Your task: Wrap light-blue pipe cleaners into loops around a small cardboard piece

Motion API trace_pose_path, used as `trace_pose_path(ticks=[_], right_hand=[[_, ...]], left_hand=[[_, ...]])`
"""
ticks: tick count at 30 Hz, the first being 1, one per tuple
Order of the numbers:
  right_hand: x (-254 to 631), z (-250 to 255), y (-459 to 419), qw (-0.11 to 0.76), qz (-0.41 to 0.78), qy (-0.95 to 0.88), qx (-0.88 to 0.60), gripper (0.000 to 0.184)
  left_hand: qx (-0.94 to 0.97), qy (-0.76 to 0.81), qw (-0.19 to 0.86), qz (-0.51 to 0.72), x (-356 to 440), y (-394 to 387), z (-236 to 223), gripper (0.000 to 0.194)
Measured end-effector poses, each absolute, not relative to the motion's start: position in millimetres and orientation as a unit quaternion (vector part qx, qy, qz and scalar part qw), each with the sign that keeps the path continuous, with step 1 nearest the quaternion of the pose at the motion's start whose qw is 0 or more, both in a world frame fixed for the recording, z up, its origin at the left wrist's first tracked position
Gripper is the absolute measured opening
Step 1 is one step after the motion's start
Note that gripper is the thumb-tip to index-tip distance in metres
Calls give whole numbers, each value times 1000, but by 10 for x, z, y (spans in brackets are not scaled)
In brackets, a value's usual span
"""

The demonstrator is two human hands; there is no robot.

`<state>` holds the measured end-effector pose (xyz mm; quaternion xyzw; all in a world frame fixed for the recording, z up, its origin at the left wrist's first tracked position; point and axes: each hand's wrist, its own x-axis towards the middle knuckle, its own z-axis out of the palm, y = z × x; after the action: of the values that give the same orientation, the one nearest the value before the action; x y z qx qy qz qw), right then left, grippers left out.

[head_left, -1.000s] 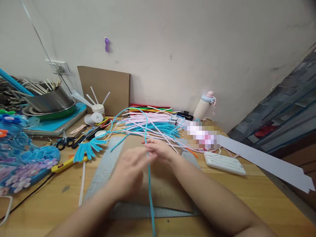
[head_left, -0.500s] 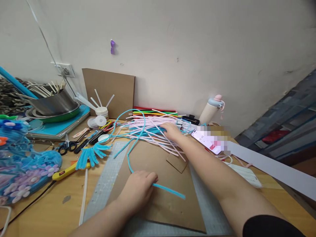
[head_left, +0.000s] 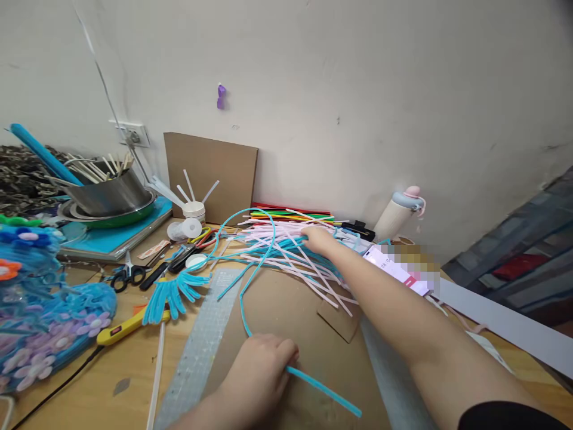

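My left hand (head_left: 264, 364) is closed around a long light-blue pipe cleaner (head_left: 323, 388), just above a brown cardboard sheet (head_left: 277, 298). One end sticks out to the lower right, while the rest loops up and back toward the pile. At the far side, my right hand (head_left: 320, 243) reaches into a heap of pink pipe cleaners (head_left: 286, 230) and blue pipe cleaners (head_left: 290, 246). Its fingertips are drawn together on a blue stem there, partly hidden by the hand. A fan-shaped blue pipe-cleaner piece (head_left: 172, 295) lies to the left.
A yellow glue gun (head_left: 120, 329), black scissors (head_left: 128, 276) and a white tub (head_left: 194, 211) are on the left. A phone (head_left: 394, 272) lies beside my right forearm, with a bottle (head_left: 398, 212) behind it. A grey cutting mat (head_left: 197, 334) lies under the cardboard.
The view has shifted, so the scene sits lower and farther right. My right hand stays at the heap, fingers drawn in more. My left hand still holds the blue pipe cleaner.
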<state>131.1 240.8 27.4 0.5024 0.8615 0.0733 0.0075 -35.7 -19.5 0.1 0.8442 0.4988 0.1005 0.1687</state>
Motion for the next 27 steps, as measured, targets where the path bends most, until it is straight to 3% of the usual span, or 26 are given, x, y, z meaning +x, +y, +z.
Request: trace_pose_path(ticks=[16, 23, 27], right_hand=[[1474, 1488, 2415, 17, 279, 871, 404, 30], [1514, 1911, 2415, 24, 272, 817, 507, 34], [1606, 2222, 2315, -25, 216, 753, 621, 31]], left_hand=[[812, 547, 181, 95, -381, -167, -29, 23], [798, 560, 193, 111, -373, -173, -15, 21], [747, 614, 210, 147, -407, -172, 1, 17]])
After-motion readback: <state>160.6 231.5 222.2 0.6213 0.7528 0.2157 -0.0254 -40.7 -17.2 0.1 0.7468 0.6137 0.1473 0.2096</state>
